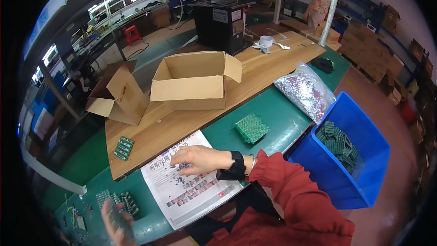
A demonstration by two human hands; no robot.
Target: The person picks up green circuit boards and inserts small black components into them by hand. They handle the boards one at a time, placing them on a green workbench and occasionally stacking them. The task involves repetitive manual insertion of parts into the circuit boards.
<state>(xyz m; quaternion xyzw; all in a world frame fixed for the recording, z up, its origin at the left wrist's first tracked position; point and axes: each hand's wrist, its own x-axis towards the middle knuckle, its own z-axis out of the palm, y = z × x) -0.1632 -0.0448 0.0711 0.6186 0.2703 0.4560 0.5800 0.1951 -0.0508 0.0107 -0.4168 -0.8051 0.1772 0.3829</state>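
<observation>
My right hand is over a printed newspaper sheet, its fingers bent down and drawn together. Small dark pieces lie on the paper under and beside the fingers; what the fingertips grip, if anything, is hidden. A black band and a bracelet circle that wrist. At the lower left, my left hand is smeared by motion, with a greyish patch across it that I cannot make out. Just beyond it, green circuit boards lie on the green mat.
A stack of green boards sits on the mat, and another small board group on the wooden board. Open cardboard boxes stand behind. At right are a filled plastic bag and a blue bin holding boards. A person stands far back.
</observation>
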